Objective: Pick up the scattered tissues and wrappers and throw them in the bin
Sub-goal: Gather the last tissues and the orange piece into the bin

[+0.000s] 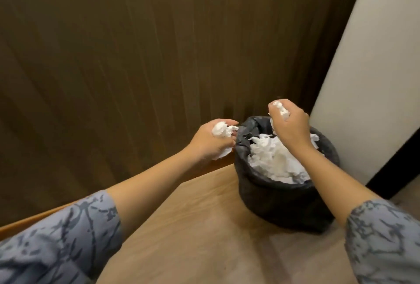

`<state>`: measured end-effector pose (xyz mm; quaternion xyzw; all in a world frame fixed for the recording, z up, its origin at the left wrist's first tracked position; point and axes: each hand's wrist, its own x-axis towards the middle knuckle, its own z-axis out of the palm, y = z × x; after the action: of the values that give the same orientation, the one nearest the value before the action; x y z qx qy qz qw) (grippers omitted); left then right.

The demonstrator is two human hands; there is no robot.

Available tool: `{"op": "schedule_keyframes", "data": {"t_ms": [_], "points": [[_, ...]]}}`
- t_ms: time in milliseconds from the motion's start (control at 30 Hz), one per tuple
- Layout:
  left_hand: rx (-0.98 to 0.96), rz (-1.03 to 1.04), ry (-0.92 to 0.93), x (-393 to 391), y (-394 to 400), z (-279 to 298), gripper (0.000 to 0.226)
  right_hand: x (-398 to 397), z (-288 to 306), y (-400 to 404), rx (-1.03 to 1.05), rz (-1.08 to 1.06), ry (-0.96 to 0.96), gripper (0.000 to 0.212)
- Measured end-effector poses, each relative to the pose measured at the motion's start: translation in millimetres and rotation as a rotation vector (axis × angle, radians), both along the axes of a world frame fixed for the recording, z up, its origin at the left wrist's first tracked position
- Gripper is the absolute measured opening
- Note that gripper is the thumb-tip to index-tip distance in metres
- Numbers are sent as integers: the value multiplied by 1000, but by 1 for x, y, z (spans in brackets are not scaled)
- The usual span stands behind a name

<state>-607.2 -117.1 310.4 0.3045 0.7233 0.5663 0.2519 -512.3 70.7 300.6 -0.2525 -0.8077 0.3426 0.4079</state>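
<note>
The left hand (210,141) is closed into a fist around a crumpled white tissue (221,130), which bulges out between thumb and fingers and pokes out again under the heel of the palm. The right hand (288,124) is likewise clenched on a second wad of tissue (281,108), white paper showing at the top of the fist and a scrap trailing down below it.

The bin (284,197) stands on the light wooden floor (193,226), close against the dark brown wall panelling (159,44) and just beside a pale white panel (368,79) on the right. It is lined with a black bag (246,133) whose edge folds over the rim. Inside lies a heap of crumpled white tissues (275,161), filling it nearly to the top.

The right fist hangs directly over the bin's mouth, its forearm crossing above the near rim and hiding part of the heap. The left fist is held just outside the bin's left edge, over the skirting, at about the height of the rim. Both arms reach forward, bare from the elbow down, with blue-grey patterned sleeves (68,238) bunched above.
</note>
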Motion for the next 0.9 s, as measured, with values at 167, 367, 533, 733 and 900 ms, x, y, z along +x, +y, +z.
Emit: {"op": "schedule_keyframes", "data": {"t_ms": [167, 367, 533, 733, 900], "points": [[-6, 123, 171, 25, 89, -8, 15, 17, -19, 36, -82, -136, 96, 28], [-79, 145, 513, 32, 153, -43, 56, 25, -61, 65, 5, -237, -307, 39], [-512, -42, 505, 33, 156, -78, 53, 31, -75, 64, -158, -61, -735, 55], [2, 66, 336, 14, 138, -38, 67, 10, -44, 68, -105, -165, -501, 45], [8, 185, 153, -3, 102, -5, 50, -17, 5, 37, -70, -47, -215, 32]]}}
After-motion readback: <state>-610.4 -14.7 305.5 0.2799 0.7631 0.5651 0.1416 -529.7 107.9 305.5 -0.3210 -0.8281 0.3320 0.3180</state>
